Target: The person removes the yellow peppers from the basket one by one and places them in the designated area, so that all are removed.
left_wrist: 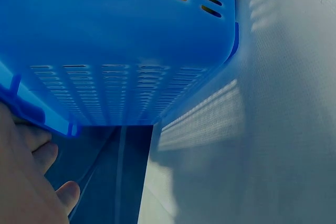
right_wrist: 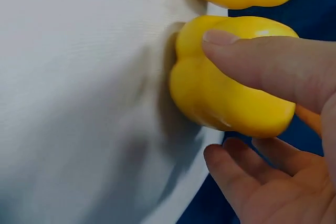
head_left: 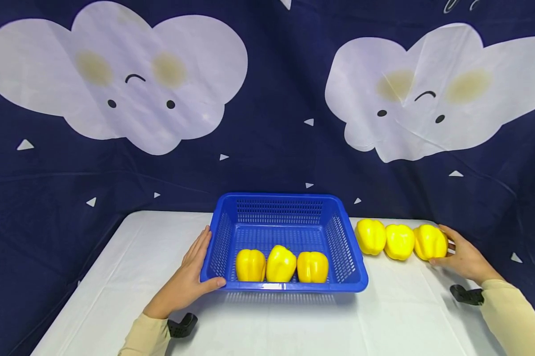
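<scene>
A blue plastic basket (head_left: 285,287) with slotted walls stands on the white table, with three yellow bell peppers (head_left: 281,264) in a row along its near side. My left hand (head_left: 185,282) rests at the basket's near left corner, thumb over the front rim and straight fingers along the left side. To the right of the basket lie three more yellow bell peppers in a row. My right hand (head_left: 465,254) holds the rightmost bell pepper (right_wrist: 231,82), thumb on one face and a partly hidden finger behind; its other fingers hang apart from it.
The white-covered table (head_left: 289,326) ends at the back against a dark blue cloth (head_left: 285,163) printed with clouds and small triangles. The middle bell pepper (head_left: 399,242) and the left bell pepper (head_left: 370,237) sit between the basket and my right hand.
</scene>
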Demonstrator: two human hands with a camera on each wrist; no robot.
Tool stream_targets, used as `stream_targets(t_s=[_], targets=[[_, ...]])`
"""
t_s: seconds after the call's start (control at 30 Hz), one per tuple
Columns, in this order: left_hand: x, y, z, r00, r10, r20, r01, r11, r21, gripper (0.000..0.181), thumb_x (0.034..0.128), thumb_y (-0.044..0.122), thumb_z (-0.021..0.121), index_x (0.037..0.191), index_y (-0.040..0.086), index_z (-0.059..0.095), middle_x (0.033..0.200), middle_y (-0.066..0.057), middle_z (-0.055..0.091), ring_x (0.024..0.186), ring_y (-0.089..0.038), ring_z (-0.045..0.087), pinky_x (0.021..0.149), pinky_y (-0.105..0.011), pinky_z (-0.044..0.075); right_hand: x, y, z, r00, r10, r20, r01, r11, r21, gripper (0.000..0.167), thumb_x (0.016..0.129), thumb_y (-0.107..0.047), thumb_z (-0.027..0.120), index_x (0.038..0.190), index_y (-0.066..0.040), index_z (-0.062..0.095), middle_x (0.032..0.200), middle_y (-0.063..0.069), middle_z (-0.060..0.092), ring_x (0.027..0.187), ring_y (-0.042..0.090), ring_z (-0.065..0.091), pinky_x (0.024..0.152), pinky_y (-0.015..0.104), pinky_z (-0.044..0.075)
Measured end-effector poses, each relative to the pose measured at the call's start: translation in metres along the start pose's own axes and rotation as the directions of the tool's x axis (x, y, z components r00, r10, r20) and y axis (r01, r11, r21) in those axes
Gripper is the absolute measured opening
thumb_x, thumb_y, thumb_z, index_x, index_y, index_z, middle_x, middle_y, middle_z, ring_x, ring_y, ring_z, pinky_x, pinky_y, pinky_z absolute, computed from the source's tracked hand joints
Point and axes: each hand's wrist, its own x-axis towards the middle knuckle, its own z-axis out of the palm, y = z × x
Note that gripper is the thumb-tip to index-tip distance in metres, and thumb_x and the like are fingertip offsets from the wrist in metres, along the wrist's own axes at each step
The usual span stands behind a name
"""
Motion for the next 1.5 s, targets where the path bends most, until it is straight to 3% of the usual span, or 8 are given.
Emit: stream_targets(t_s=[0.33, 0.57, 0.7, 0.8, 0.87, 0.93, 1.27, 1.5], targets=[[0.001, -0.002, 0.001, 1.0, 0.009, -0.004, -0.009, 1.0, 0.01, 0.11, 0.0844, 0.034, 0.079, 0.161, 0.003, 0.006, 0.169, -0.01, -0.003, 0.151, -0.044, 0.005, 0.11, -0.075, 0.014, -0.002, -0.02, -0.015, 0.996, -0.034, -0.082, 0.035, 0.999, 0.011, 0.114, 0.078, -0.021, 0.085, 0.157, 0.007, 0.008, 0.151, 0.046, 0.014, 0.128, 0.069, 0.025, 0.097, 0.077, 0.03], [0.001, -0.001, 0.0, 1.0, 0.0, -0.002, 0.0, 1.0, 0.0, 0.11, 0.0843, 0.031, 0.08, 0.161, 0.002, 0.007, 0.169, -0.009, -0.003, 0.152, -0.04, 0.003, 0.112, -0.074, 0.013, -0.006, -0.056, -0.019, 0.985, -0.042, -0.169, 0.05, 0.998, 0.048, 0.109, 0.084, -0.025, 0.082, 0.159, 0.0, 0.008, 0.155, 0.042, 0.014, 0.129, 0.068, 0.027, 0.098, 0.075, 0.032], [0.001, -0.001, 0.0, 1.0, 0.003, -0.003, -0.003, 1.0, -0.002, 0.109, 0.0843, 0.03, 0.08, 0.161, 0.002, 0.007, 0.169, -0.009, -0.004, 0.152, -0.04, 0.003, 0.112, -0.073, 0.013, -0.011, -0.08, -0.018, 0.974, -0.095, -0.205, 0.112, 0.991, 0.074, 0.103, 0.087, -0.024, 0.081, 0.161, -0.004, 0.012, 0.158, 0.037, 0.018, 0.134, 0.063, 0.029, 0.102, 0.07, 0.031], [0.001, -0.001, 0.0, 1.0, 0.008, -0.003, -0.008, 1.0, -0.002, 0.11, 0.0846, 0.032, 0.079, 0.161, 0.002, 0.007, 0.169, -0.01, -0.003, 0.153, -0.039, 0.003, 0.111, -0.074, 0.013, -0.015, -0.096, -0.015, 0.96, -0.154, -0.235, 0.178, 0.98, 0.084, 0.098, 0.087, -0.022, 0.081, 0.161, -0.006, 0.017, 0.16, 0.03, 0.022, 0.137, 0.057, 0.031, 0.114, 0.037, 0.034], [0.001, -0.002, 0.001, 1.0, 0.01, -0.004, -0.01, 1.0, -0.002, 0.11, 0.0848, 0.034, 0.079, 0.161, 0.002, 0.007, 0.169, -0.01, -0.003, 0.153, -0.038, 0.003, 0.111, -0.074, 0.013, -0.016, -0.106, -0.014, 0.948, -0.192, -0.252, 0.219, 0.972, 0.084, 0.096, 0.087, -0.02, 0.081, 0.16, -0.005, 0.02, 0.16, 0.028, 0.025, 0.137, 0.055, 0.032, 0.108, 0.013, 0.032], [0.001, -0.001, 0.0, 1.0, 0.008, -0.004, -0.008, 1.0, -0.007, 0.11, 0.0848, 0.034, 0.079, 0.161, 0.002, 0.007, 0.169, -0.01, -0.003, 0.153, -0.038, 0.003, 0.111, -0.074, 0.013, -0.018, -0.117, -0.011, 0.938, -0.223, -0.267, 0.252, 0.964, 0.079, 0.095, 0.086, -0.017, 0.082, 0.159, -0.004, 0.023, 0.159, 0.027, 0.028, 0.136, 0.053, 0.034, 0.094, -0.003, 0.028], [0.0, 0.001, 0.0, 1.0, -0.002, 0.001, 0.002, 1.0, -0.017, 0.11, 0.0836, 0.031, 0.08, 0.161, 0.002, 0.007, 0.169, -0.007, -0.004, 0.153, -0.038, 0.002, 0.112, -0.073, 0.013, -0.025, -0.163, 0.003, 0.91, -0.315, -0.271, 0.347, 0.935, 0.076, 0.094, 0.079, -0.006, 0.085, 0.155, -0.002, 0.032, 0.153, 0.028, 0.036, 0.13, 0.053, 0.043, 0.091, 0.0, 0.036], [-0.001, 0.002, 0.0, 1.0, -0.003, -0.001, 0.003, 1.0, -0.014, 0.109, 0.0836, 0.028, 0.08, 0.161, 0.002, 0.007, 0.169, -0.008, -0.004, 0.153, -0.038, 0.003, 0.112, -0.073, 0.013, -0.032, -0.187, 0.017, 0.884, -0.383, -0.268, 0.419, 0.904, 0.087, 0.087, 0.078, -0.005, 0.085, 0.151, -0.002, 0.039, 0.149, 0.025, 0.041, 0.127, 0.049, 0.047, 0.092, -0.001, 0.034]])
